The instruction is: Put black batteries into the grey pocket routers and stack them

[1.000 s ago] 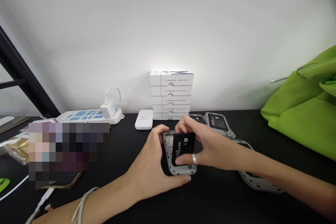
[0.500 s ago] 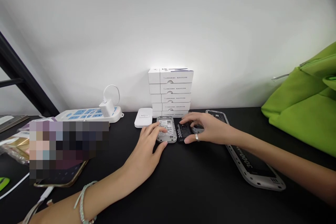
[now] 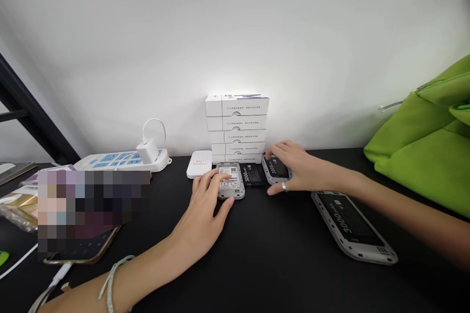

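The room is bright, and the light seems to fall from above the stack of white boxes [image 3: 237, 129], because the white wall [image 3: 235, 44] just behind it shines strongest there. The top of this stack is washed out by glare. In front of the stack the black table top [image 3: 301, 279] stays dark, and the shadow under the right hand [image 3: 297, 168] is soft and hardly seen. Far right of the stack, the green bag [image 3: 422, 146] looks clear enough, but the corner above it goes dark. Left of the stack a pixel mosaic [image 3: 91, 210] hides the view, and the wide lens bends the picture toward the edges.
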Available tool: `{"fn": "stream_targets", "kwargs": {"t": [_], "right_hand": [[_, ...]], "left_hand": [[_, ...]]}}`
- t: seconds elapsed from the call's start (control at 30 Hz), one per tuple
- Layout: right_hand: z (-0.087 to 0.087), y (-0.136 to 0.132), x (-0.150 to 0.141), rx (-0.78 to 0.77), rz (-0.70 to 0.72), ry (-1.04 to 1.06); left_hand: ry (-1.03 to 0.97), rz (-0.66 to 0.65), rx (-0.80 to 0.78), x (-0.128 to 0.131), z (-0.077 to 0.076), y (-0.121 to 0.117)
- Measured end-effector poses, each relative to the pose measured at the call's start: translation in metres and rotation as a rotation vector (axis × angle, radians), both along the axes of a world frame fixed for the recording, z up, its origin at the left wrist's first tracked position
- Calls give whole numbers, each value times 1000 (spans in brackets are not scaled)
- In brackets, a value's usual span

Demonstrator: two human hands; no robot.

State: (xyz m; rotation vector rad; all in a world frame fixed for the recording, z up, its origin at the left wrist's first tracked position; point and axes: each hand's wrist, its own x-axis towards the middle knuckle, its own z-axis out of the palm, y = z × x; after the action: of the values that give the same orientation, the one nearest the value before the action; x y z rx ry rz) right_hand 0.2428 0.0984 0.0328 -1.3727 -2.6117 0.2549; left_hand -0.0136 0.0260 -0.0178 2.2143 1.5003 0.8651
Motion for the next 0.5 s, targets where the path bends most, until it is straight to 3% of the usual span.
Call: {"fn": "stream_targets", "kwargs": {"t": [0.13,0.27,0.4,0.5], "right_hand": [[8,12,17,-178,-151,-66],[15,7,17,-191,-135,-42],[35,-20,3,-197,-44,-98],[44,-47,-13,-190,36,-122]], "left_hand": [[53,8,-51,3,2,-6],[113,-29,10,4,7,-13],[138,-201,124,6,13,-26],[77,-349,58,9,12,-35]]}}
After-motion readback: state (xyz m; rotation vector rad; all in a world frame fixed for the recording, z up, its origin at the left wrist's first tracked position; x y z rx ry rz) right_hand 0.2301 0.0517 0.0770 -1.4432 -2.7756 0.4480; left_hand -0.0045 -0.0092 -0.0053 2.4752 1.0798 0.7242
